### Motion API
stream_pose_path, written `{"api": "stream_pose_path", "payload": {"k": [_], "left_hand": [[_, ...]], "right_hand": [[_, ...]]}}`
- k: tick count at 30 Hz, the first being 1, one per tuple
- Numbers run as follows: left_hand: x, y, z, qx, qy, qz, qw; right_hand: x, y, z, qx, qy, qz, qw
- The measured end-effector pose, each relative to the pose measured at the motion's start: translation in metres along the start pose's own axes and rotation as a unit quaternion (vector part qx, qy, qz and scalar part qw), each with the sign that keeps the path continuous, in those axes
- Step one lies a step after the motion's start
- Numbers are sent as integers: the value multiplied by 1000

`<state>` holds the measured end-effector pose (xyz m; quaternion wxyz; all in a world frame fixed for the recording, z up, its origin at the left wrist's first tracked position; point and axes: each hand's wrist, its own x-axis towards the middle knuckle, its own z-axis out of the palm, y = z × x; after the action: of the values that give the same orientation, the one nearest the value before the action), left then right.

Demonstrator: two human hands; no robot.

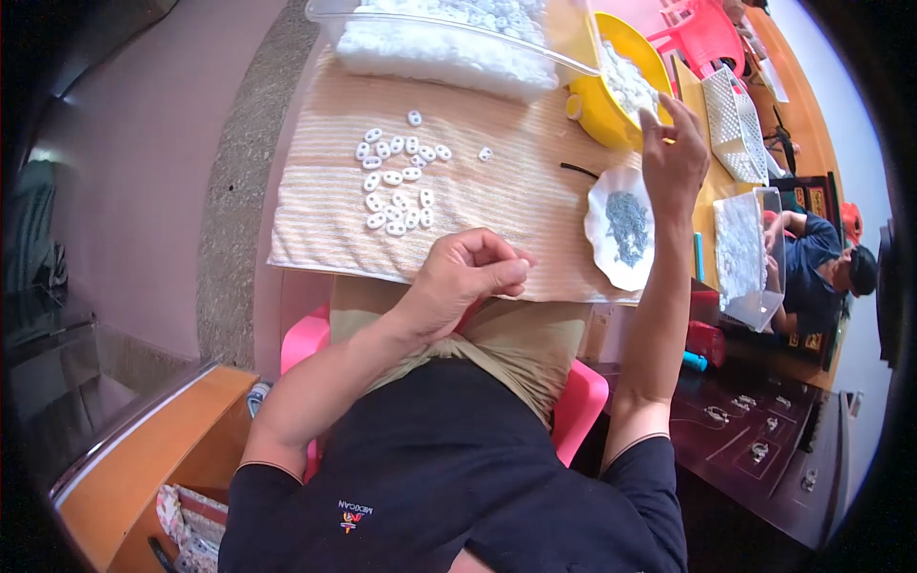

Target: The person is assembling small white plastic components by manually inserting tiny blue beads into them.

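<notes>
My left hand point(478, 270) is closed at the near edge of the towel, thumb against the curled fingers. Whatever it pinches, if anything, is too small to make out. Over the near rim of a yellow bowl point(585, 103) is my right hand point(676, 148), its fingers bent and the thumb a little apart from the index finger. White pieces point(626, 84) fill part of that bowl. Several small white oval pieces with two dark spots each point(397, 200) lie loosely grouped on the striped towel point(506, 205). One lone white piece point(485, 153) sits to their right.
A clear bin of white pieces point(449, 53) stands at the back. Beneath my right forearm is a white scalloped dish point(602, 196) with small grey bits; a thin black strip point(578, 170) lies behind it. Far right, a person point(812, 258) works at another clear bin point(755, 310).
</notes>
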<state>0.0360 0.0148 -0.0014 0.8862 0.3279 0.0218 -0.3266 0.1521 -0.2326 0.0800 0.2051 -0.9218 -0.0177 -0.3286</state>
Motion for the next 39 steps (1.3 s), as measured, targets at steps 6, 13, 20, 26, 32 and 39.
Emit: {"api": "stream_pose_path", "payload": {"k": [6,13,20,26,32,39], "left_hand": [[-6,-5,4,93,-90,-5,992],[-7,-8,3,124,-192,23,973],[-8,-7,3,115,-201,26,972],[-8,-6,3,121,-203,23,971],[-8,-5,2,119,-199,15,973],[-7,-6,1,107,-188,44,975]], "right_hand": [[-73,-67,46,299,-287,11,910],[-95,-102,72,221,-403,-82,884],[-93,-110,73,154,-412,-139,887],[-82,-108,85,162,-368,-128,906],[-72,-121,99,70,-365,-167,913],[-70,-124,108,44,-371,-157,914]]}}
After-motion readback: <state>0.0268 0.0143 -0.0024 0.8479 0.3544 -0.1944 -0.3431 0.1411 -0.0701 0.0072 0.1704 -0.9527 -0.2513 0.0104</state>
